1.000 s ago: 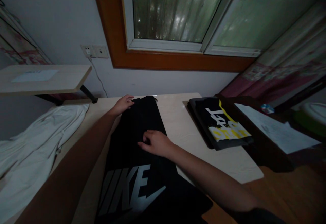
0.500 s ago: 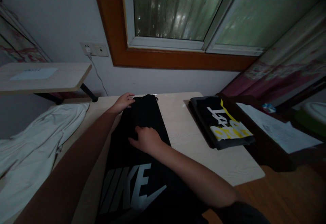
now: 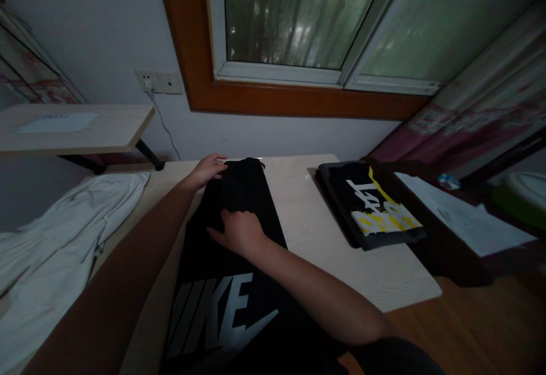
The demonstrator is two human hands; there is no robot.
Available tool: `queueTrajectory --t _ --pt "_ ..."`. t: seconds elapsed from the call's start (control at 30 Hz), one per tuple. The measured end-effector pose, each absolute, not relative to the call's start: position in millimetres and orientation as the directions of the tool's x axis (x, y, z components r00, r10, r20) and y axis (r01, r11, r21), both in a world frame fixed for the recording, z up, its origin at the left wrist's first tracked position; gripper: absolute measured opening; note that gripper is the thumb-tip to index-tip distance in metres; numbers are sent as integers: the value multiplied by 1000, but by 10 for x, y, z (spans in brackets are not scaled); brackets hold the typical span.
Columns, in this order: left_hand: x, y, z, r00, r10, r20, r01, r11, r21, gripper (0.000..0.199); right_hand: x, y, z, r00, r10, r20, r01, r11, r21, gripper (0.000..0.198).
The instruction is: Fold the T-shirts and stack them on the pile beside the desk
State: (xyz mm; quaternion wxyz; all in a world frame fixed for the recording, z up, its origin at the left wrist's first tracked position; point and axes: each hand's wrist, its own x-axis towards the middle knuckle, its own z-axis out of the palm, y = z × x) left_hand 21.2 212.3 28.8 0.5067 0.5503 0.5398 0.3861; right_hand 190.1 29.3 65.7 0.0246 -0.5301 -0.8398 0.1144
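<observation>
A black T-shirt (image 3: 251, 193) with a large grey NIKE print lies in a long folded strip on the pale table, running from the far edge toward me. At its far left corner rests my left hand (image 3: 207, 170), fingers stretched and a little apart, their tips touching the cloth. My right hand (image 3: 243, 231) lies across the middle of the strip, above the print. Its thumb points left, away from the bent fingers, whose tips are partly hidden. I see no cloth gripped in either hand.
A folded dark stack of clothes (image 3: 371, 204) with a white and yellow print sits at the table's (image 3: 307, 215) right. White cloth (image 3: 63, 221) lies crumpled on the left, below a raised shelf (image 3: 77, 130). Papers (image 3: 464, 215) lie further right; a window (image 3: 302, 16) is ahead.
My right hand has slid slightly left across the black T-shirt. My left hand stays at the far left corner, and the shirt looks the same.
</observation>
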Motion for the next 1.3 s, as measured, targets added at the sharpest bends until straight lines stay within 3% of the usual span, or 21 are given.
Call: queueTrajectory --t 0.33,0.67,1.0,1.17,1.3 --pt "195 2129 318 108 989 -106 211 81 974 40 1907 272 602 -431 902 9 884 424 -197 16" --pt "79 2206 577 181 983 42 241 -86 967 43 1985 241 1147 -447 869 211 850 486 -201 15" --pt "-135 2230 454 176 982 -62 290 8 957 43 1577 309 893 -544 830 121 805 557 -205 19" --pt "-190 2249 228 137 985 -109 243 73 967 41 1448 389 733 -529 846 64 805 524 -279 21" --pt "-258 2300 69 103 989 -108 242 80 967 39 1408 497 589 -565 824 45 738 530 -419 20"
